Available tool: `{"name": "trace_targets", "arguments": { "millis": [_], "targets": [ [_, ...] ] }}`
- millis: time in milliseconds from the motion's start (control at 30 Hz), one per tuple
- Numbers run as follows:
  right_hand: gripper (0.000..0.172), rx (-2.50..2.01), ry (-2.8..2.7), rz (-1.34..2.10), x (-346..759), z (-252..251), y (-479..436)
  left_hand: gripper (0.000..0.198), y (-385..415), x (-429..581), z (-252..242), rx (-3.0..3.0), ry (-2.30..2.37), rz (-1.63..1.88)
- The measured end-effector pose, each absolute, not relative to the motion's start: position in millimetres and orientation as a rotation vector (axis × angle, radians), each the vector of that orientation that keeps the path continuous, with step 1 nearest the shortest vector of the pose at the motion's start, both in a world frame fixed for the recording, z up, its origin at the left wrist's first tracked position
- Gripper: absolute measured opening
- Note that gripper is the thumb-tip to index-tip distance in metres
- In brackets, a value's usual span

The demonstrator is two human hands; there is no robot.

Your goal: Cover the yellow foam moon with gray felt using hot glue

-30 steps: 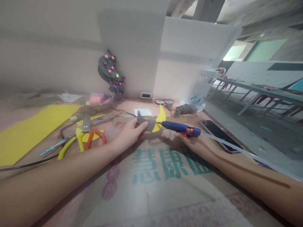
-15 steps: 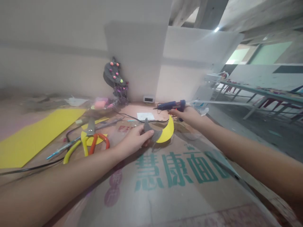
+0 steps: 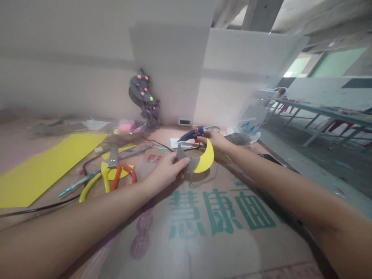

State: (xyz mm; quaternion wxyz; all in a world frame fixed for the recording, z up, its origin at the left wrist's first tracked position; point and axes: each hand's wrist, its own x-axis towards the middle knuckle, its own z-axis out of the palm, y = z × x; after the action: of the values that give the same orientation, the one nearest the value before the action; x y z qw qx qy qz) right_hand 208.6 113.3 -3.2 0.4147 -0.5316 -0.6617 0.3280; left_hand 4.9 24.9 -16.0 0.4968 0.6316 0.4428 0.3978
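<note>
Between the thumb and fingers of my left hand (image 3: 171,166) is a crescent moon cutout (image 3: 205,159), yellow on its right part and covered with grey material on its left. My right hand (image 3: 214,140) is closed around a dark blue glue gun (image 3: 191,135) just beyond the crescent, its nozzle pointing left and slightly down. The crescent's yellow tip partly covers the gun's grip. Scissors (image 3: 117,174) with yellow and orange handles lie left of my left hand, over a yellow scrap.
Printed cardboard (image 3: 221,248) covers the near tabletop. A yellow sheet (image 3: 58,166) lies at left, near a blue pen (image 3: 76,183) and a black cord (image 3: 43,209). A grey crescent ornament with pompoms (image 3: 141,91) stands by the wall, near a small digital clock (image 3: 185,121).
My right hand has brought the glue gun left and lower, toward the crescent, and its nozzle now tilts down. My left hand keeps hold of the crescent in nearly the same place.
</note>
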Motion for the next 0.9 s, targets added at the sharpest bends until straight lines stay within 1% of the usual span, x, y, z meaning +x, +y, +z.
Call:
{"name": "trace_targets", "arguments": {
  "millis": [100, 167, 200, 233, 267, 333, 367, 433, 533, 600, 667, 767, 900],
  "targets": [
    [0.032, -1.346, -1.739, 0.67, 225.0, 7.7, 97.0, 0.023, 24.2, 4.5, -14.1, 1.532, 1.085, 0.978],
    [0.028, -1.357, -1.892, 0.418, 233.0, 13.3, 77.9, 0.022, 24.5, 3.9, -14.4, 1.538, 1.071, 1.005],
    [0.027, -1.371, -1.993, 0.244, 235.2, 15.0, 65.9, 0.026, 24.6, 3.6, -14.7, 1.534, 1.061, 1.031],
    [0.027, -1.389, -2.078, 0.136, 235.8, 15.8, 52.9, 0.036, 24.6, 3.2, -15.1, 1.528, 1.055, 1.057],
    [0.031, -1.414, -2.149, 0.105, 235.1, 15.8, 39.3, 0.047, 24.4, 3.0, -15.3, 1.52, 1.054, 1.083],
    [0.036, -1.387, -2.33, 0.191, 230.0, 13.3, 13.2, 0.066, 23.2, 2.5, -15.5, 1.511, 1.06, 1.118],
    [0.036, -1.343, -2.41, 0.26, 226.3, 11.0, 1.9, 0.069, 22.6, 2.4, -15.5, 1.514, 1.063, 1.123],
    [0.027, -1.207, -2.51, 0.307, 218.1, 4.9, -15.2, 0.065, 21.6, 2.2, -15.7, 1.54, 1.066, 1.116],
    [0.022, -1.059, -2.542, 0.303, 207.7, -4.8, -26.6, 0.037, 22.4, 2.2, -16.8, 1.62, 1.036, 1.083],
    [0.012, -0.974, -2.53, 0.337, 204.1, -8.9, -27.9, 0.023, 23.7, 2.2, -18.1, 1.705, 1.021, 1.05],
    [0.012, -0.957, -2.502, 0.375, 203.7, -9.9, -27.7, 0.022, 24.6, 2.2, -20.0, 1.807, 1.017, 1.02],
    [0.013, -1.064, -2.389, 0.394, 206.6, -6.1, -28.3, 0.024, 23.1, 2.3, -23.7, 1.936, 0.962, 0.943],
    [0.011, -1.112, -2.25, 0.354, 208.4, 2.0, -30.7, 0.045, 17.6, 2.7, -28.0, 2.057, 0.945, 0.8]
  ]
}}
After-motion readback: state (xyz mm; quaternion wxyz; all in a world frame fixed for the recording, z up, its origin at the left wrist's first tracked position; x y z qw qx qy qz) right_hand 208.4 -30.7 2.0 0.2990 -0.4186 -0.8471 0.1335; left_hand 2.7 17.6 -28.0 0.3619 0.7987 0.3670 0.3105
